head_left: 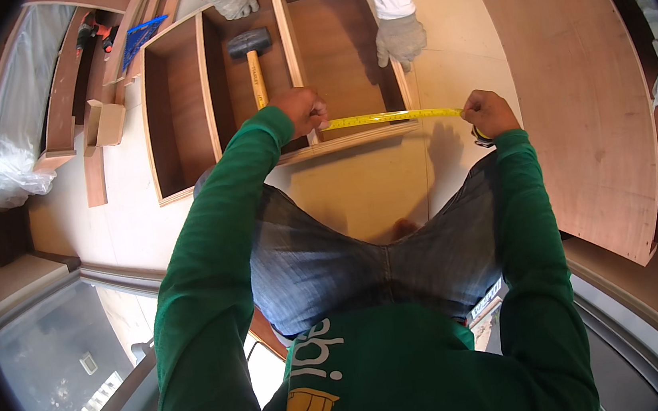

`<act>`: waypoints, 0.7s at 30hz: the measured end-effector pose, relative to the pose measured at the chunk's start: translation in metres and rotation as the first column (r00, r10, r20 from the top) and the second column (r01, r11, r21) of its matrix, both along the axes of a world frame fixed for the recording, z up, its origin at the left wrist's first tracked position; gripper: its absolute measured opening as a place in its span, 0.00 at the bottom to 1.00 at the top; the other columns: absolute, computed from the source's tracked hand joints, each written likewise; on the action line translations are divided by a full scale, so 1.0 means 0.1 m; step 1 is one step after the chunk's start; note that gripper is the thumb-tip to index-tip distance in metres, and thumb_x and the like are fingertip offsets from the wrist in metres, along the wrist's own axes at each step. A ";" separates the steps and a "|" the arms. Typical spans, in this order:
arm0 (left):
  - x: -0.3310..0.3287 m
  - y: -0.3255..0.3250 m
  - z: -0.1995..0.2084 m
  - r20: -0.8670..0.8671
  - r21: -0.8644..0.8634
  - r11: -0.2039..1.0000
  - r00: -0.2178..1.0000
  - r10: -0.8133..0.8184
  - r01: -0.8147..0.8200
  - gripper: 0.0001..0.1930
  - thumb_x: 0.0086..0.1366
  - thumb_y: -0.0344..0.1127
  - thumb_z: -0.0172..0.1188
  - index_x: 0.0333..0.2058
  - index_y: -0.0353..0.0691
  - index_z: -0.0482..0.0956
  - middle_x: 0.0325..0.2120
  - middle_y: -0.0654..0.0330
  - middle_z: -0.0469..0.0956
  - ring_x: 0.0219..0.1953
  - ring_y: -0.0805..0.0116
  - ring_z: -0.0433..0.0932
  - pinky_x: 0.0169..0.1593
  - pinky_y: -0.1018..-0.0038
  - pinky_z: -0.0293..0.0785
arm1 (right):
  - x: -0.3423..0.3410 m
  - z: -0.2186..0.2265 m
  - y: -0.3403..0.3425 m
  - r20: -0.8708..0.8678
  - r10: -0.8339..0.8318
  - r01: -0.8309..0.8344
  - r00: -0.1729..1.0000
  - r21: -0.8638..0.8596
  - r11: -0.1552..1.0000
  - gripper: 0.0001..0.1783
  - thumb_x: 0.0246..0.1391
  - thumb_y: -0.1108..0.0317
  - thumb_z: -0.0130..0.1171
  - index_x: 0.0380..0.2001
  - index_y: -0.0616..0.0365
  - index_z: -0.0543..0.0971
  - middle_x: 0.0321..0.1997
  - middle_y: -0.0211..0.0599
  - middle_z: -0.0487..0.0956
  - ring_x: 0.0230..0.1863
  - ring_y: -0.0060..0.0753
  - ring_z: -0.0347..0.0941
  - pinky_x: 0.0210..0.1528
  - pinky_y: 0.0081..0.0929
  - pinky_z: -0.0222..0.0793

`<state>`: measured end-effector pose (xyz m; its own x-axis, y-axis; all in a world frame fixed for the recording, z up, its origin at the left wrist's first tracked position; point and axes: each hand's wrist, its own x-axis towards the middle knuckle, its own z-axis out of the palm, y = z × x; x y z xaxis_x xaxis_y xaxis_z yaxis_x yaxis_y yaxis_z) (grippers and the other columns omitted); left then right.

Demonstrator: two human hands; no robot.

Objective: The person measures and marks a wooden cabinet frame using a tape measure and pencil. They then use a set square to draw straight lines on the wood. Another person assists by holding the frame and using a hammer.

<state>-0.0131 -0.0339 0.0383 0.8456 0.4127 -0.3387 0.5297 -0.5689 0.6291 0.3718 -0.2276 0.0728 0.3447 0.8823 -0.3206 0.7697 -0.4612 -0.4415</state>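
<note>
A yellow tape measure [392, 117] is stretched between my hands, across the near right part of a wooden cabinet frame [315, 149] with three compartments. My left hand [301, 112] pinches the tape's end by the divider at the near edge. Out past the frame's right side, my right hand [489, 114] is closed on the tape, its case partly hidden beneath my fingers. A rubber mallet [256, 69] with a black head and wooden handle lies in the middle compartment, its handle end close to my left hand.
Another person's gloved hands [401, 40] rest at the frame's far and right sides. A large wooden panel [574, 99] lies to the right. On the left are wooden boards [64, 89], a blue set square [141, 37], a red-and-black power tool [90, 34] and a plastic-wrapped bundle [25, 101].
</note>
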 end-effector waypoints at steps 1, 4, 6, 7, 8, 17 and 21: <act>0.05 -0.02 -0.02 -0.042 0.014 1.000 0.999 -0.014 0.014 0.04 0.62 0.32 0.70 0.35 0.40 0.88 0.34 0.51 0.81 0.40 0.50 0.82 0.45 0.59 0.77 | 0.05 -0.08 -0.06 -0.018 0.006 -0.005 1.000 0.026 1.000 0.10 0.51 0.65 0.71 0.33 0.59 0.85 0.30 0.45 0.85 0.32 0.40 0.83 0.40 0.36 0.78; 0.05 -0.06 -0.05 -0.130 0.033 0.999 0.991 -0.033 0.037 0.04 0.61 0.32 0.70 0.35 0.40 0.88 0.34 0.51 0.81 0.40 0.50 0.82 0.45 0.59 0.77 | -0.02 -0.23 -0.04 -0.035 0.032 -0.034 0.999 -0.048 0.998 0.09 0.52 0.66 0.69 0.36 0.57 0.87 0.32 0.44 0.86 0.32 0.40 0.83 0.40 0.35 0.78; 0.02 -0.08 -0.05 -0.132 0.031 0.999 0.991 -0.021 0.025 0.06 0.60 0.34 0.71 0.34 0.40 0.88 0.34 0.51 0.81 0.40 0.50 0.82 0.46 0.59 0.77 | -0.04 -0.19 -0.01 -0.041 0.017 -0.020 0.999 -0.078 0.997 0.09 0.54 0.66 0.68 0.38 0.56 0.88 0.30 0.43 0.86 0.32 0.37 0.83 0.39 0.33 0.78; 0.02 -0.08 -0.07 -0.139 0.034 0.999 0.990 0.003 0.002 0.07 0.61 0.39 0.69 0.35 0.43 0.89 0.34 0.53 0.86 0.41 0.53 0.85 0.45 0.58 0.80 | -0.04 -0.20 0.01 -0.050 -0.007 0.003 0.999 -0.086 0.996 0.09 0.54 0.66 0.68 0.37 0.57 0.88 0.29 0.43 0.86 0.30 0.36 0.82 0.39 0.33 0.78; 0.00 -0.08 -0.09 -0.131 0.044 0.999 0.991 -0.011 0.017 0.07 0.61 0.38 0.69 0.34 0.43 0.89 0.34 0.52 0.85 0.41 0.52 0.84 0.45 0.58 0.79 | -0.05 -0.21 0.03 -0.059 -0.032 0.026 0.998 -0.095 0.995 0.09 0.55 0.66 0.68 0.36 0.59 0.87 0.29 0.42 0.85 0.29 0.36 0.82 0.38 0.32 0.77; -0.08 -0.15 0.03 -0.113 0.074 0.997 0.994 -0.008 0.016 0.07 0.60 0.35 0.67 0.36 0.41 0.87 0.37 0.50 0.80 0.43 0.50 0.83 0.48 0.59 0.79 | -0.06 -0.34 0.15 -0.067 0.016 -0.024 0.998 -0.118 0.993 0.09 0.55 0.62 0.69 0.35 0.54 0.89 0.31 0.41 0.87 0.33 0.40 0.84 0.43 0.37 0.80; -0.11 -0.16 0.04 -0.070 0.058 0.998 0.997 0.025 -0.021 0.06 0.61 0.34 0.67 0.35 0.39 0.86 0.35 0.52 0.79 0.38 0.54 0.82 0.44 0.61 0.78 | -0.11 -0.37 0.17 -0.077 0.020 -0.030 0.997 -0.141 0.990 0.09 0.55 0.62 0.69 0.35 0.54 0.89 0.31 0.42 0.87 0.33 0.41 0.84 0.43 0.38 0.79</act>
<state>-0.0244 -0.0502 0.0426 0.8105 0.4522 -0.3723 0.5849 -0.5899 0.5567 0.3610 -0.2111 0.0355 0.2932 0.8340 -0.4674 0.7490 -0.5042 -0.4299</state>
